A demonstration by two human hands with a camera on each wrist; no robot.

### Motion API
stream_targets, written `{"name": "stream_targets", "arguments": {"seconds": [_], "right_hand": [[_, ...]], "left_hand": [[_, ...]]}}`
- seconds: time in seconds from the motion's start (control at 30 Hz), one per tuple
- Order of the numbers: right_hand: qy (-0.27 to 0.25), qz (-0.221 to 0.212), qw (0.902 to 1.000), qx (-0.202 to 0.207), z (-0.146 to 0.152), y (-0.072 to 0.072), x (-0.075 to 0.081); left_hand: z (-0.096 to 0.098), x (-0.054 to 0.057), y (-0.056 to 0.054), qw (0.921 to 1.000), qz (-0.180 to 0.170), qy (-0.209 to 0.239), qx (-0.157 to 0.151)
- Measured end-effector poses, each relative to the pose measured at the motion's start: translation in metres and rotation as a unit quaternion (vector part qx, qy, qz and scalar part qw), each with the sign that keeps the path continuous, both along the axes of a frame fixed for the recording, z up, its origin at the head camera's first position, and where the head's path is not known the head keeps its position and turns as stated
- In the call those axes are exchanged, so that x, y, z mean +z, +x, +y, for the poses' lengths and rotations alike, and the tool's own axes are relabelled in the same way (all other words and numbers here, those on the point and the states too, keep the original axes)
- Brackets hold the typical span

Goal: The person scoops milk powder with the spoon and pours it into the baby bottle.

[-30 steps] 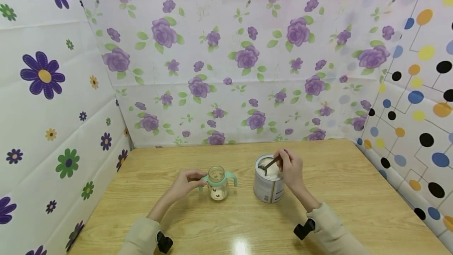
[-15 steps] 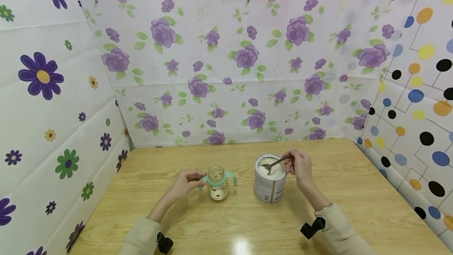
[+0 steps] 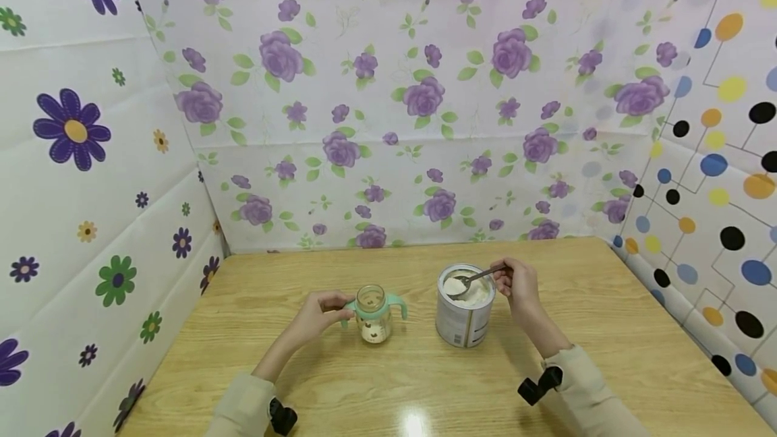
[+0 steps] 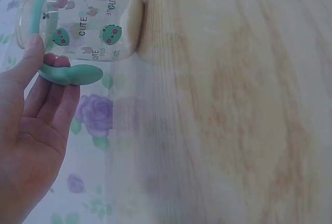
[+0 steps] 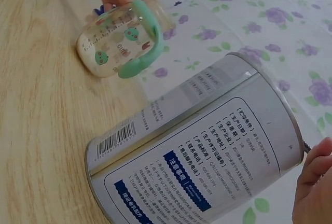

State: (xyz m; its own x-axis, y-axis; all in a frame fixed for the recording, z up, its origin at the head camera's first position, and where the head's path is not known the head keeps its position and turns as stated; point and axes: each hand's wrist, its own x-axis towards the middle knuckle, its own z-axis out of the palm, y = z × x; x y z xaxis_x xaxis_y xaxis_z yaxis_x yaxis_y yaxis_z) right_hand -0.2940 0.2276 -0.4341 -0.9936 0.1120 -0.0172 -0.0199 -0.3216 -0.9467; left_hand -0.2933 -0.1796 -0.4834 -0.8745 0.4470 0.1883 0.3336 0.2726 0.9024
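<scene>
A clear baby bottle (image 3: 375,329) with two mint-green handles and no cap stands upright on the table. It has pale powder at its bottom. My left hand (image 3: 315,319) pinches the bottle's left handle (image 4: 72,74) between thumb and fingers. To the right stands an open milk powder can (image 3: 461,324), silver-grey with printed labels, holding off-white powder. At the can's right rim, my right hand (image 3: 517,286) grips a dark spoon (image 3: 490,272) by its handle. The spoon's bowl lies within the can's mouth, with a heap of powder at it. In the right wrist view the can hides most of the spoon.
A light wooden table (image 3: 388,390) carries the bottle and can, which stand a short gap apart. Patterned sheets close it in: purple roses (image 3: 423,97) behind, daisies (image 3: 75,130) on the left, coloured dots (image 3: 713,166) on the right.
My right hand has shifted right, from over the can to beside its rim. The spoon's handle has tipped lower, and its bowl now shows powder. The left hand and bottle stay still.
</scene>
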Motion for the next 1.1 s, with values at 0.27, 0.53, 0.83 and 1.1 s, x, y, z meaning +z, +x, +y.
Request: {"name": "stream_targets", "arguments": {"seconds": [0.27, 0.53, 0.83, 1.1], "right_hand": [[-0.080, -0.032, 0.9960, 0.023, 0.009, -0.004, -0.002], [-0.102, -0.044, 0.9934, 0.030, 0.011, -0.003, -0.002], [-0.104, -0.032, 0.9934, 0.037, 0.010, -0.004, 0.002], [-0.118, -0.029, 0.9918, 0.039, 0.008, -0.004, 0.004]], "left_hand": [[0.000, 0.001, 0.001, 1.0000, -0.004, 0.003, 0.001], [0.000, 0.001, -0.001, 1.0000, -0.002, 0.003, -0.002], [0.000, 0.001, 0.000, 0.9999, -0.008, 0.005, -0.006], [0.000, 0.001, 0.000, 1.0000, -0.006, 0.003, -0.005]]}}
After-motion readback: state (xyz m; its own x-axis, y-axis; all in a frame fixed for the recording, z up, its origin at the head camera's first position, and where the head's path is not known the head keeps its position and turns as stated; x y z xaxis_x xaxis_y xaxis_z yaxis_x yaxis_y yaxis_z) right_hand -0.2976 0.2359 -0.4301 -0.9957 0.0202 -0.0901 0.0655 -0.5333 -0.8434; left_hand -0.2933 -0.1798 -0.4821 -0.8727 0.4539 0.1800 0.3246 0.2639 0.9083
